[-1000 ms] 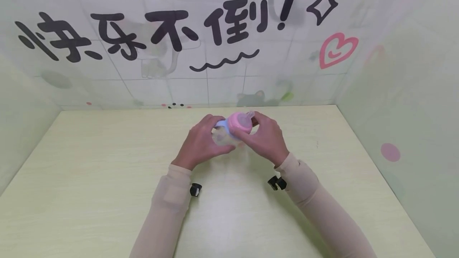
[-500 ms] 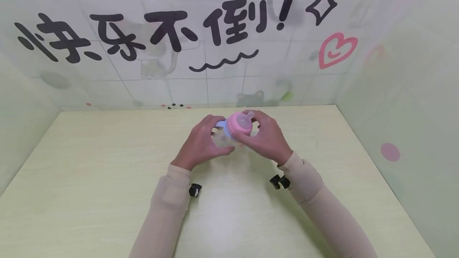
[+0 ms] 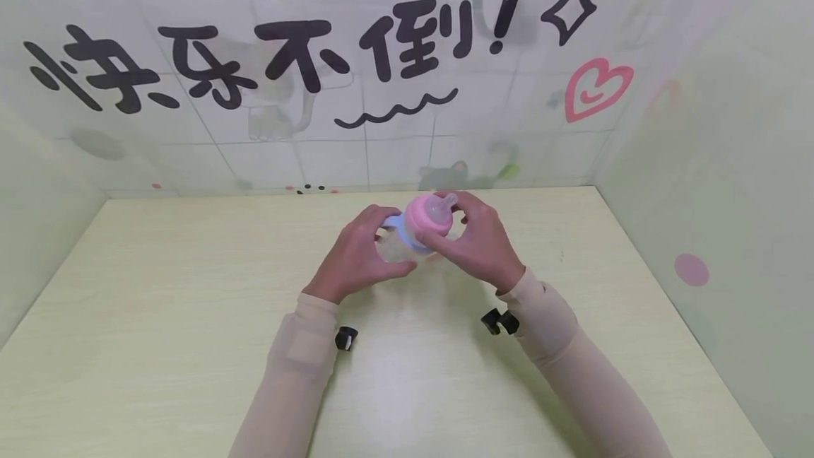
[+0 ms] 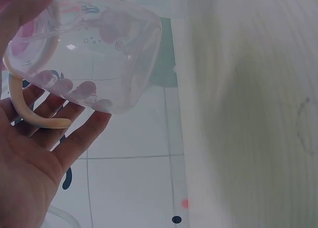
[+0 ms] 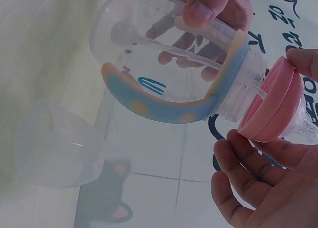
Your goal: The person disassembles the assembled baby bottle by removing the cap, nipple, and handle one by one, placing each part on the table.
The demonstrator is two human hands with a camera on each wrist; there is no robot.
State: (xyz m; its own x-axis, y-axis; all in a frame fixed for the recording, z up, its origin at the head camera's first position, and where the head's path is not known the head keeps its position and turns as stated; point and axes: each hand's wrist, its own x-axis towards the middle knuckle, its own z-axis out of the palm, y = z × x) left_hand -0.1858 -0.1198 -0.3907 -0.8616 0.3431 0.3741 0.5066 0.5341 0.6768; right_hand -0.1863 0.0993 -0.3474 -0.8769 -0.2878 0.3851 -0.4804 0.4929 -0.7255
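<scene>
A clear baby bottle [image 3: 393, 246] with a blue two-handled ring [image 5: 169, 109] is tilted between both hands above the table. My left hand [image 3: 356, 249] holds the bottle's body, thumb on the near side and fingers behind it. My right hand [image 3: 475, 237] pinches the pink collar [image 5: 276, 106] that carries the clear nipple [image 3: 449, 203]. In the right wrist view, the bottle's threaded neck [image 5: 242, 96] shows beside the collar, which sits a little off it. A thin tube seems to run from the collar into the bottle.
A translucent dome-shaped cap [image 5: 57, 146] stands on the table near the back wall, mostly hidden behind my right hand in the head view. The pale wood-grain table [image 3: 191, 338] is bounded by a back wall [image 3: 254, 161] and side walls with printed drawings.
My right hand has shifted slightly right, and the pink collar has moved up and right from the bottle's body. The left hand stays nearly still.
</scene>
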